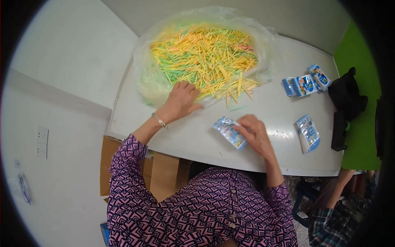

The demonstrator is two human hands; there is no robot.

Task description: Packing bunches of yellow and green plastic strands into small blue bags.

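A big clear plastic bag (148,78) lies opened at the back of the table, heaped with thin sticks (205,53), mostly yellow and orange with some green. My left hand (180,100) rests at the bag's near edge, its bent fingers against the sticks and its thumb spread away; I see nothing held in it. Nearer to me, my right hand (256,132) pinches a small blue and clear printed packet (231,133) by its right side, just above the table. Whether anything is inside that packet cannot be made out.
Loose sticks (240,88) spill from the bag onto the white table (197,142). Several filled blue packets (304,85) lie at the right, with a stack of flat packets (307,133) nearer. Black holders (347,96) stand at the right edge. Another person's arm (341,187) shows lower right; a cardboard box (164,175) sits below.
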